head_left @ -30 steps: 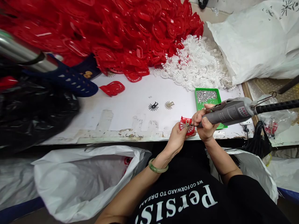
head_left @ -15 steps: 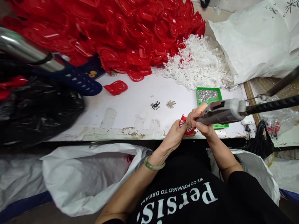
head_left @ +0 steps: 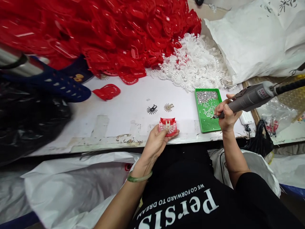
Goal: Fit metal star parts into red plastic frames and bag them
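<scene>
Between thumb and fingers, my left hand (head_left: 159,137) grips a red plastic part (head_left: 168,120) at the front edge of the table. A white piece with radiating spokes (head_left: 169,127) lies in that red part. My right hand (head_left: 227,116) is wrapped round a grey electric screwdriver (head_left: 250,102). Its tip points left, over the perforated part of a green tray (head_left: 202,127). Small silver screws (head_left: 206,96) fill the far end of this tray, with more scattered on its holes. Two loose spoked pieces, one black (head_left: 152,109) and one beige (head_left: 168,107), lie beyond my left hand.
A large heap of red plastic parts (head_left: 114,35) covers the back, beside a pile of white spoked pieces (head_left: 194,63). One red part (head_left: 106,92) lies apart. A black bag (head_left: 33,117) and metal pole stand left; open white sacks (head_left: 71,181) hang below the table edge.
My right hand has pulled the screwdriver away from the red part, rightwards to the green tray. My left hand has shifted left with the red part, its white spoked piece now facing up.
</scene>
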Motion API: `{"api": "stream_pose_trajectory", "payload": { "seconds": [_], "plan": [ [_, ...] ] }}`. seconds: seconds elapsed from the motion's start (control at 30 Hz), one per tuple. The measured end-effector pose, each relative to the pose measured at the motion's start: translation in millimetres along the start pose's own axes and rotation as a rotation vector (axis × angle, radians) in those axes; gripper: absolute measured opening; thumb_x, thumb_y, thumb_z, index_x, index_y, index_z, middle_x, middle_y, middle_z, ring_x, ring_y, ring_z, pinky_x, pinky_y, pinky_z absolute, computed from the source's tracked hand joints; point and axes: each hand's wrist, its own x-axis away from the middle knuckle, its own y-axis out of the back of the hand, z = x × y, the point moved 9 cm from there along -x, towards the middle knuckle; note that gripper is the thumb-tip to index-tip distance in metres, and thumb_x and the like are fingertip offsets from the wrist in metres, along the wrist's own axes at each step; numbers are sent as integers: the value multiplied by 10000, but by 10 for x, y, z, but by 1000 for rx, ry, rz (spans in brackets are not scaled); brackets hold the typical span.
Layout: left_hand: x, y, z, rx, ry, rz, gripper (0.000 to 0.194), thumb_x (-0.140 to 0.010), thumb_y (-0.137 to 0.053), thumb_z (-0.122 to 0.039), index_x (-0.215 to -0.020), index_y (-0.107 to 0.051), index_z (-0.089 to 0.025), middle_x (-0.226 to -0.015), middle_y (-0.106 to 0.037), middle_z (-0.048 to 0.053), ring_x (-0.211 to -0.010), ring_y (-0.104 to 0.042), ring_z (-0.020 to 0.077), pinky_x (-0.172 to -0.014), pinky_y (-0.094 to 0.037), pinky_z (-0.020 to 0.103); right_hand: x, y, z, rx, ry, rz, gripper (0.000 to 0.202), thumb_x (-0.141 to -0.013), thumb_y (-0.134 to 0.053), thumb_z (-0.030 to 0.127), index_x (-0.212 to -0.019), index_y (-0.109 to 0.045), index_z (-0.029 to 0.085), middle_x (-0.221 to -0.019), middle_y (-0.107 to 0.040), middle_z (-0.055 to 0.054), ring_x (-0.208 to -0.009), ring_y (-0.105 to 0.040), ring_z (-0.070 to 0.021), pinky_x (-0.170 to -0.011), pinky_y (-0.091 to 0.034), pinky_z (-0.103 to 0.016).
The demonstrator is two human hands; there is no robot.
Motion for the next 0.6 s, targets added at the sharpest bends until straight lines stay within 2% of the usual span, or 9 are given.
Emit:
{"api": "stream_pose_trajectory", "payload": {
  "seconds": [0.1, 0.2, 0.3, 0.43, 0.6],
  "plan": [
    [5, 19, 32, -2, 9, -9, 312, -686, -739, -251, -928, -605, -106, -857, -725, 79, -771, -720, 224, -886, -562, 521, 74, 111, -154, 34, -33, -5, 344, -781, -654, 380, -1086, -570, 246, -587, -459, 81, -423, -449, -73, -423, -406, -233],
    [14, -26, 65, 6, 17, -1, 308, -684, -745, -249, -923, -613, -105, -866, -730, 83, -773, -721, 226, -899, -556, 529, 133, 93, -261, 66, -65, 5, 414, -773, -651, 418, -1134, -562, 237, -590, -458, 77, -426, -454, -76, -429, -414, -239],
    [32, -46, 82, 12, 21, -4, 282, -683, -754, -243, -894, -624, -108, -885, -732, 82, -789, -721, 226, -897, -562, 523, 124, 124, -280, 127, -59, -21, 481, -767, -651, 455, -1178, -557, 223, -602, -465, 66, -436, -459, -79, -447, -426, -248],
    [52, -51, 98, 4, 24, -20, 274, -678, -756, -237, -882, -629, -105, -879, -731, 80, -790, -722, 231, -892, -566, 516, 64, 289, -301, 214, -41, -71, 527, -759, -644, 488, -1198, -552, 211, -604, -468, 59, -444, -463, -82, -467, -434, -255],
    [66, -163, 178, 9, 57, 17, 279, -678, -746, -214, -903, -618, -109, -917, -726, 81, -813, -721, 236, -903, -560, 530, 92, 412, -452, 243, -68, -86, 544, -757, -627, 501, -1205, -544, 203, -614, -480, 54, -445, -460, -85, -458, -435, -253]
  ]
}}
